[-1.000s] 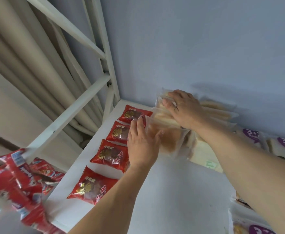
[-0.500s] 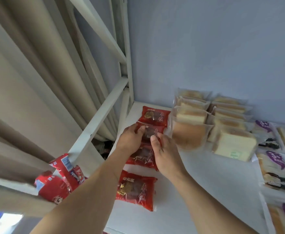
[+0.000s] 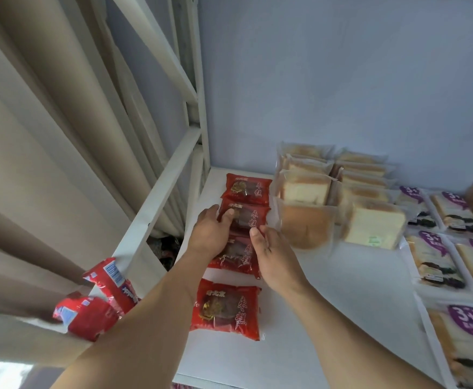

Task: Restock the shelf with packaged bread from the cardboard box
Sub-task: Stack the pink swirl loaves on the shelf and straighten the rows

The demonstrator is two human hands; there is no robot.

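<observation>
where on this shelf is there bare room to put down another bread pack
The widest bare patch of the white shelf lies between the column of red packs and the purple-labelled packs, in front of the clear sliced-bread packs. A smaller gap lies left of the red packs. The back row and right side are crowded.

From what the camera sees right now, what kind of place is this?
Probably a small shop or a stockroom. A white shelf carries goods in neat rows: red snack packets, clear bags of sliced bread and purple-labelled sandwich packs. Both hands are straightening a red packet.
</observation>
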